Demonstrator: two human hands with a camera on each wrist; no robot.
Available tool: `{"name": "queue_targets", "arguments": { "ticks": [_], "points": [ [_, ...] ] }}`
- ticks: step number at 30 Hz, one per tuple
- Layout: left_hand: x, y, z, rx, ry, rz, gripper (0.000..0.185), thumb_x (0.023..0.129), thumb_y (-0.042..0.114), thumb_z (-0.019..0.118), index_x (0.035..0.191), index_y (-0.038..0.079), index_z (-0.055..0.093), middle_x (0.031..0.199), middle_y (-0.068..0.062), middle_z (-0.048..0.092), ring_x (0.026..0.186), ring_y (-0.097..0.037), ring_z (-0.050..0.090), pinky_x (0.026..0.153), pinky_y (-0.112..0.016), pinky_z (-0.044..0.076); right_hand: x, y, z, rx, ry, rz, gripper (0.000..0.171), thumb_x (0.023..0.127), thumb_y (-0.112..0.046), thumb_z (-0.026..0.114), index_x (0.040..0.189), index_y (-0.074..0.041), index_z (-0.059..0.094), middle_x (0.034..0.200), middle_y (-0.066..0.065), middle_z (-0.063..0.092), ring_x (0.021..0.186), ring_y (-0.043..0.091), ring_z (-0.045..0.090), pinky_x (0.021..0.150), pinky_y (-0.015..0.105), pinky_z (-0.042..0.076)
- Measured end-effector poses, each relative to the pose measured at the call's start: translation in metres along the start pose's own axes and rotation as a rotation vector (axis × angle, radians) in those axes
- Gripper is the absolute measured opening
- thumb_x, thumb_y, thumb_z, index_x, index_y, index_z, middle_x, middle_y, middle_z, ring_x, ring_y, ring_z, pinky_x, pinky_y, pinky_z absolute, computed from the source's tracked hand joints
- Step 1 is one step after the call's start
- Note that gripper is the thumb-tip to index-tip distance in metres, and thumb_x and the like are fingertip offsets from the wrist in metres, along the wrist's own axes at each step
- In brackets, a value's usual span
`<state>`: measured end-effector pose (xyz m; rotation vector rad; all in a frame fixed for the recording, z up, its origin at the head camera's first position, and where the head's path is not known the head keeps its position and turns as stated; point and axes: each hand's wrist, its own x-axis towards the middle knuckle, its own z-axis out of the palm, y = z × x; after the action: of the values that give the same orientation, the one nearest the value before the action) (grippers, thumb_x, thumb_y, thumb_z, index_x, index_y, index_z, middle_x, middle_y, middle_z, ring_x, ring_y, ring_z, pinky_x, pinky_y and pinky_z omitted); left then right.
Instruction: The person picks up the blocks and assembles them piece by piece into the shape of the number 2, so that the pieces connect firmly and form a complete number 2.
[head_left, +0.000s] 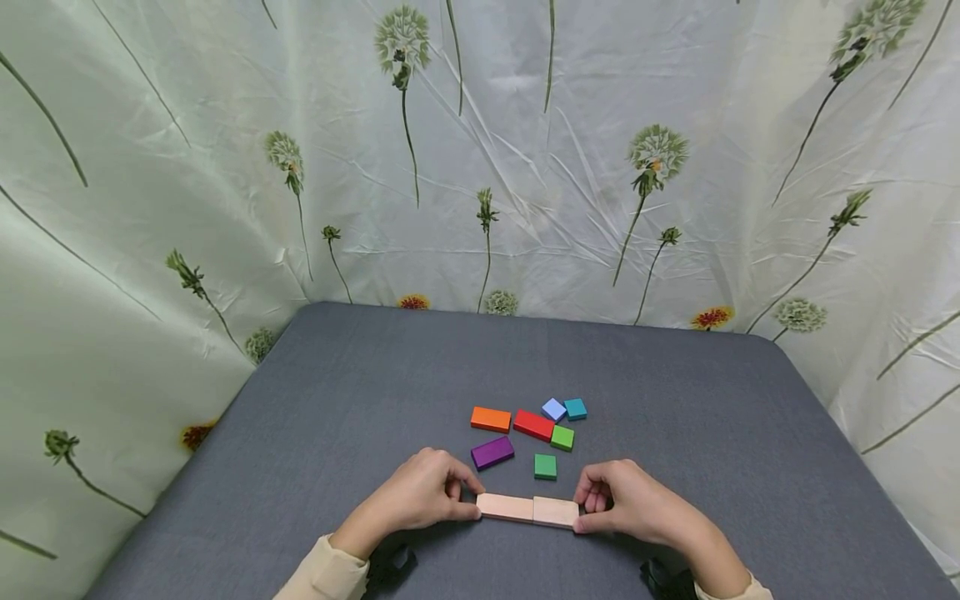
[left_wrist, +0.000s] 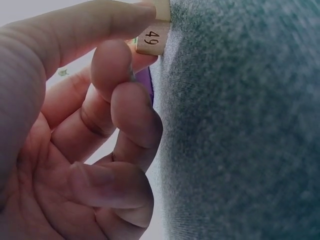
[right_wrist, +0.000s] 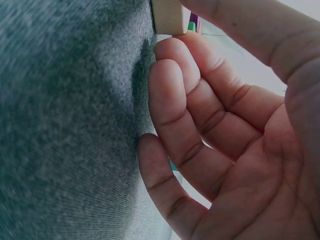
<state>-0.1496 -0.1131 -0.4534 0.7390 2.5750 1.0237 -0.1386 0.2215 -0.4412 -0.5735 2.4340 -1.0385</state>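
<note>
Two pale wooden blocks lie end to end on the grey table, their short ends touching: a pinkish left block (head_left: 506, 507) and a lighter right block (head_left: 556, 512). My left hand (head_left: 427, 492) pinches the outer end of the left block between thumb and forefinger. In the left wrist view, the block's end (left_wrist: 151, 42) carries printed digits resembling "49". At the opposite end, my right hand (head_left: 630, 504) pinches the right block with thumb and forefinger. The right wrist view shows that block's plain corner (right_wrist: 169, 19), with the other fingers curled beneath the grip.
Beyond the hands lie coloured blocks: orange (head_left: 491, 419), red (head_left: 533, 425), purple (head_left: 492, 452), light blue (head_left: 553, 409), teal (head_left: 575, 408), light green (head_left: 562, 437) and dark green (head_left: 545, 467). A dandelion-print curtain (head_left: 525, 167) hangs behind the grey table (head_left: 675, 392).
</note>
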Motion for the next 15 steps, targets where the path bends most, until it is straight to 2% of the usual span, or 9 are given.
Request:
{"name": "queue_targets", "arguments": {
  "ticks": [15],
  "points": [
    [-0.0024,-0.0020,0.0007,-0.006,-0.010,-0.010,0.014,0.083,0.021,0.093,0.093,0.022,0.084,0.058,0.018,0.053,0.053,0.005,0.043,0.054,-0.019,0.032,-0.0002,0.0001,0.0009,0.013,-0.016,0.010,0.025,0.084,-0.027,0.093,0.091,-0.016,0.071,0.080,-0.005,0.064,0.072,0.004,0.057,0.064,0.022,0.048]
  ]
}}
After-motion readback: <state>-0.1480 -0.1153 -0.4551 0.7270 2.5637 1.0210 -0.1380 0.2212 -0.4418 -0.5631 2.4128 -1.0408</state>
